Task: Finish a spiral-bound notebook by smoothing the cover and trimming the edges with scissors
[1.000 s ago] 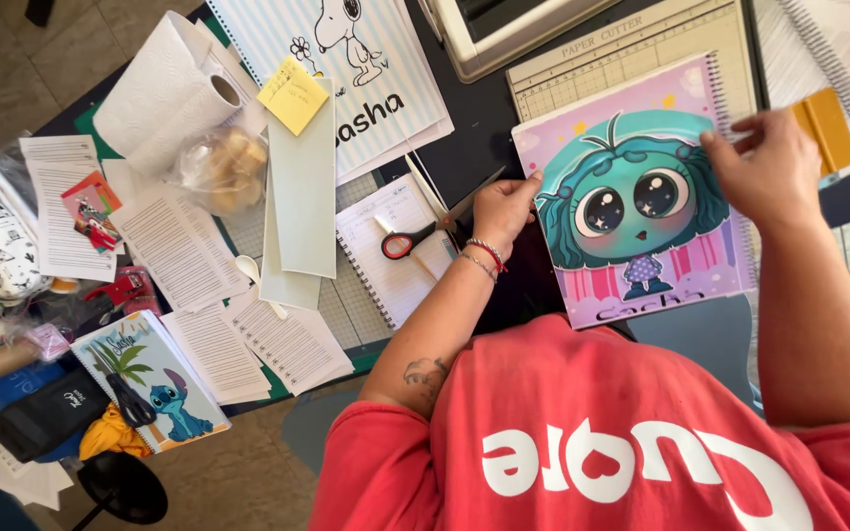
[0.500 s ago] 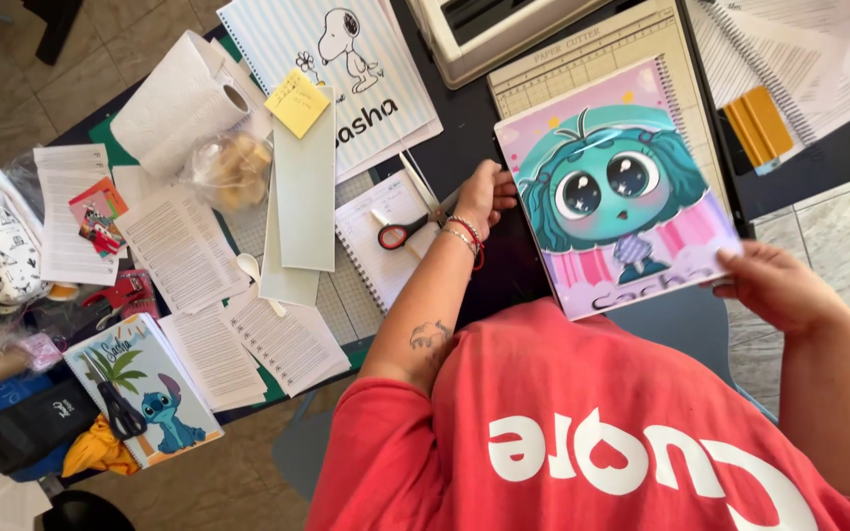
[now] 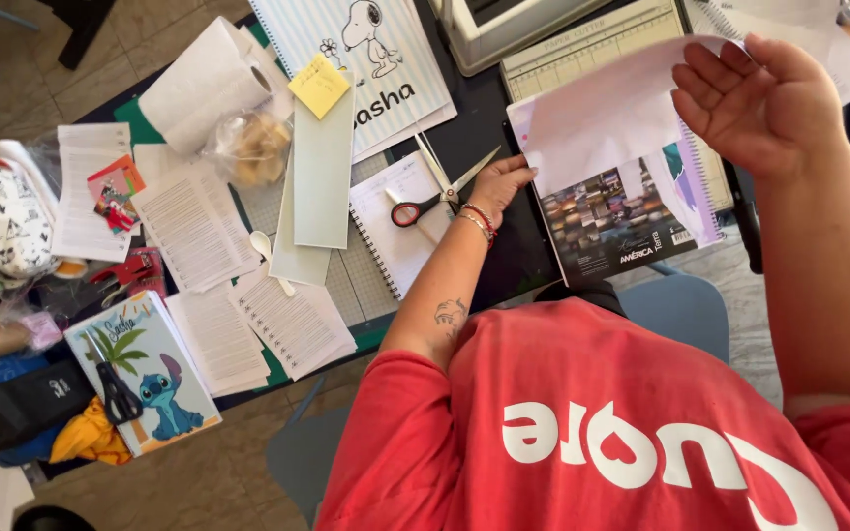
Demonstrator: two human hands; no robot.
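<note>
**Notebook cover flipped up over a cluttered craft surface**

The person in the red shirt has the spiral notebook (image 3: 632,211) lying near the front edge of the dark surface (image 3: 474,147), partly on top of the paper cutter (image 3: 592,44). The right hand (image 3: 755,103) is up in the air with the fingers loosely spread, and the lifted cover sheet (image 3: 602,123) rests against the fingertips; it looks like a light pinch at the sheet's top edge, but the actual contact is hard to make out from this angle. Under the raised sheet there's a page with a dark photo print showing.

The left hand (image 3: 499,182) sits on the notebook's left edge, fingers curled together and pressing it down, with beaded bracelets on the wrist. Just beside that hand are the red-handled scissors (image 3: 435,197), blades apart, lying on a small white spiral pad (image 3: 395,236).

Further left: a paper towel roll (image 3: 204,88), a yellow sticky note (image 3: 319,86) on a striped cartoon-dog cover (image 3: 386,59), several lined paper sheets (image 3: 199,226), and a notebook with a blue cartoon creature (image 3: 150,379) with black scissors on it.
</note>
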